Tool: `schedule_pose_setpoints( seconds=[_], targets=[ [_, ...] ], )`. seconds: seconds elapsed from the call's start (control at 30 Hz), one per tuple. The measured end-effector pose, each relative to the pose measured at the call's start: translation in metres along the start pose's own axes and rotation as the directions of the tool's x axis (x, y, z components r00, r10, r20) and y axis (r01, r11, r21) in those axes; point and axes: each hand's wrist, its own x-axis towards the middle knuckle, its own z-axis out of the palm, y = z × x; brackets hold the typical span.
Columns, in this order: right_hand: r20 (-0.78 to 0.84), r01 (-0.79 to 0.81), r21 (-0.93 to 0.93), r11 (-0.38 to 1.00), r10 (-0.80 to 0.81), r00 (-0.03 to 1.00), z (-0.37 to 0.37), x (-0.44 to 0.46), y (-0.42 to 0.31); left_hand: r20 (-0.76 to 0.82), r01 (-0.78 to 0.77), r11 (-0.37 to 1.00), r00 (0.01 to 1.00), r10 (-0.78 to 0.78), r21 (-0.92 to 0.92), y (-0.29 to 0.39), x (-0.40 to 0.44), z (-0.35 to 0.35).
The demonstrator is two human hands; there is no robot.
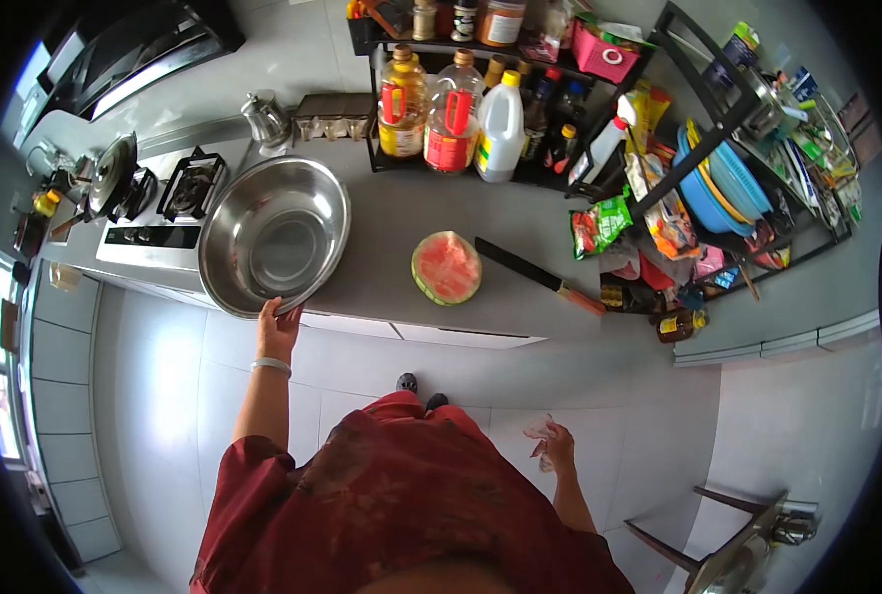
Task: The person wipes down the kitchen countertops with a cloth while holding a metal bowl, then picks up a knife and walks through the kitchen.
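My left hand [279,335] is closed on the near rim of a large stainless steel basin [288,252], which sits tilted slightly on the grey counter beside the stove; nothing shows inside it. Low on the right, away from the counter, my right hand [561,448] grips a crumpled, thin, pinkish-white piece that looks like plastic film or a cloth [538,430]. A cut watermelon half [447,268] lies with its red flesh up in the middle of the counter. Beside it, a long black-bladed knife [520,266] points its handle toward the front edge.
Oil bottles [452,119] and a white jug [501,129] stand at the back under a black rack [550,183]. Blue baskets [723,183] and packets crowd the right corner. A gas stove [169,203] is at left, a chair [723,554] behind right.
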Motion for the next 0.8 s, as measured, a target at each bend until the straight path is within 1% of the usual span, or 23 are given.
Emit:
schedule_pose_setpoints(
  seconds=[0.03,0.07,0.1,0.13,0.2,0.23,0.27,0.3,0.33,0.4,0.43,0.5,0.6,0.63,0.73,0.8],
  targets=[
    [0.019,-0.031,0.076,0.997,0.03,0.999,0.004,0.008,0.007,-0.02,-0.019,1.0,1.0,0.019,-0.014,-0.004,-0.008,0.008],
    [0.004,0.054,-0.036,0.998,-0.054,0.999,0.005,0.006,-0.006,-0.037,-0.032,0.999,0.999,0.031,-0.026,-0.006,-0.012,0.015],
    [-0.007,0.131,-0.153,0.979,-0.134,0.991,0.005,0.003,-0.019,0.014,0.001,1.0,1.0,-0.001,0.002,-0.01,-0.015,0.016],
    [-0.012,0.197,-0.271,0.942,-0.208,0.978,0.004,0.0,-0.039,-0.067,0.058,0.998,0.996,-0.057,0.001,-0.018,-0.026,0.026],
    [-0.016,0.164,-0.212,0.963,-0.171,0.985,0.006,0.006,-0.057,-0.227,0.177,0.984,0.958,-0.173,-0.002,-0.035,-0.049,0.046],
    [-0.016,0.148,-0.178,0.973,-0.154,0.988,0.006,0.01,-0.065,0.016,0.249,0.96,0.967,-0.253,0.126,-0.05,-0.045,0.027],
    [-0.014,0.157,-0.146,0.977,-0.161,0.987,0.006,0.013,-0.074,0.164,0.298,0.931,0.928,-0.335,0.213,-0.062,-0.053,0.028],
    [-0.012,0.166,-0.112,0.98,-0.168,0.986,0.007,0.015,-0.083,0.234,0.34,0.903,0.885,-0.402,0.263,-0.078,-0.05,0.024],
    [-0.01,0.176,-0.077,0.981,-0.177,0.984,0.009,0.019,-0.092,0.225,0.373,0.846,0.85,-0.476,0.38,-0.09,-0.055,0.037],
    [-0.017,0.216,-0.08,0.973,-0.218,0.976,0.006,0.019,-0.126,0.383,0.413,0.771,0.693,-0.611,0.484,-0.116,-0.048,0.041],
    [-0.016,0.236,-0.083,0.968,-0.238,0.971,0.003,0.015,-0.145,0.388,0.444,0.748,0.658,-0.646,0.494,-0.129,-0.044,0.046],
    [-0.002,0.253,-0.025,0.967,-0.253,0.967,-0.002,0.009,-0.18,0.398,0.496,0.704,0.589,-0.703,0.509,-0.15,-0.032,0.065],
    [0.029,0.246,0.032,0.969,-0.247,0.969,-0.01,0.008,-0.206,0.399,0.504,0.655,0.528,-0.749,0.563,-0.161,-0.026,0.099],
    [0.042,0.238,0.044,0.97,-0.24,0.97,-0.013,0.012,-0.21,0.401,0.475,0.657,0.535,-0.744,0.585,-0.163,-0.023,0.106],
    [0.062,0.384,-0.02,0.923,-0.382,0.922,-0.021,0.028,-0.209,0.412,0.41,0.67,0.557,-0.721,0.619,-0.173,-0.024,0.117],
    [0.103,0.292,0.083,0.953,-0.3,0.948,-0.028,0.036,-0.213,0.436,0.384,0.696,0.571,-0.696,0.608,-0.176,-0.025,0.122]
  ],
)
